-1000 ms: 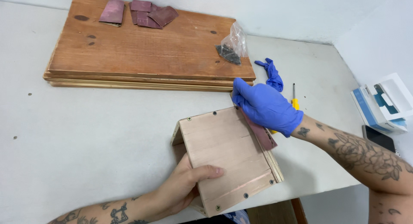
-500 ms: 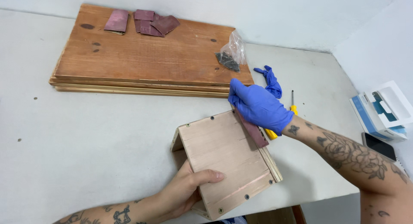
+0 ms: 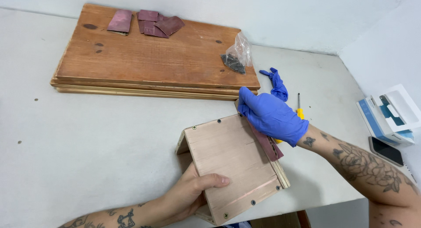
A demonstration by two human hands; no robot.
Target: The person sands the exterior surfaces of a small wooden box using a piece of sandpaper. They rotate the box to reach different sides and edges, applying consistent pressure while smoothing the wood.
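Note:
A small wooden box (image 3: 232,160) of screwed plywood panels lies tilted near the table's front edge. My bare left hand (image 3: 193,193) grips its near left corner, thumb across the top panel. My right hand (image 3: 269,116), in a blue glove, presses a strip of reddish-brown sandpaper (image 3: 268,145) against the box's right edge, near its far corner.
A stack of wide wooden boards (image 3: 153,57) lies at the back, with several sandpaper pieces (image 3: 144,22) and a clear bag of dark screws (image 3: 237,57) on top. A spare blue glove (image 3: 275,82), a yellow-handled screwdriver (image 3: 299,106), a white-and-blue carton (image 3: 390,116) and a phone (image 3: 386,151) sit at right.
My right hand has slid the sandpaper a little along the box's right edge, toward the far corner. The left hand keeps the same hold on the box.

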